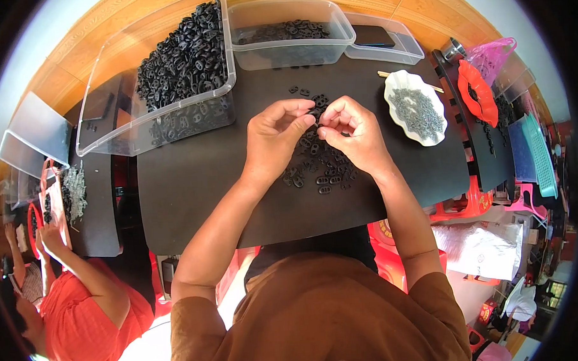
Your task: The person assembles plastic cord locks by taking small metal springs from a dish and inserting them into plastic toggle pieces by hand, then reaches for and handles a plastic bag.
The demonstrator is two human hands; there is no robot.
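- Handling of a small black piece (314, 112) is judged to be the step in hand, above the loose black pile (330, 161) on the table (188, 203).
- The piece appears pinched by the left hand (273, 136); whether anything is held by the narrowed right hand (356, 135) cannot be told.
- Steady fingertip alignment seems called for next.

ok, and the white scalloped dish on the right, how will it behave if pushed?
The dish looks rigid, so it should slide as one piece. Its broad, low shape on the flat tabletop suggests it is unlikely to roll or tip. The loose small grey pieces inside would probably shift, and might spill if it were jolted.
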